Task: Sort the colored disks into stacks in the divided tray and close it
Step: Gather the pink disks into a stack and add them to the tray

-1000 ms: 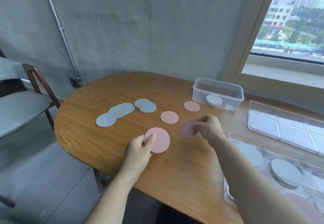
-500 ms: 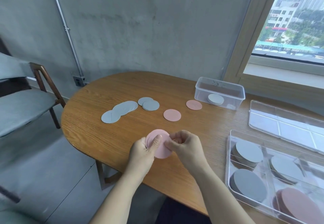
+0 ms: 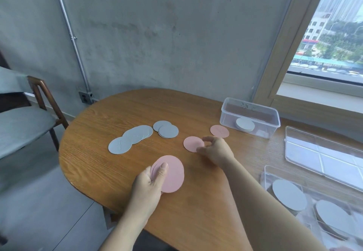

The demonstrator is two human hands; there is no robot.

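Observation:
My left hand (image 3: 150,180) holds a small stack of pink disks (image 3: 172,174) above the table's near edge, thumb on top. My right hand (image 3: 215,148) reaches to a loose pink disk (image 3: 192,143) lying on the table, its fingertips curled at the disk's right edge. Another pink disk (image 3: 219,131) lies further back. Several grey disks (image 3: 135,136) lie overlapped to the left, with a grey pair (image 3: 167,130) beside them. The clear divided tray (image 3: 267,172) at lower right holds grey stacks (image 3: 288,193).
A small clear box (image 3: 250,116) with a white disk stack (image 3: 245,124) stands at the back right. The tray's clear lid (image 3: 322,156) lies flat by the window. A wooden chair (image 3: 25,117) stands left of the oval table (image 3: 117,182).
My right hand added a pink disk to the stack in my left hand, then moved away and back to the loose pink disk in the middle of the table.

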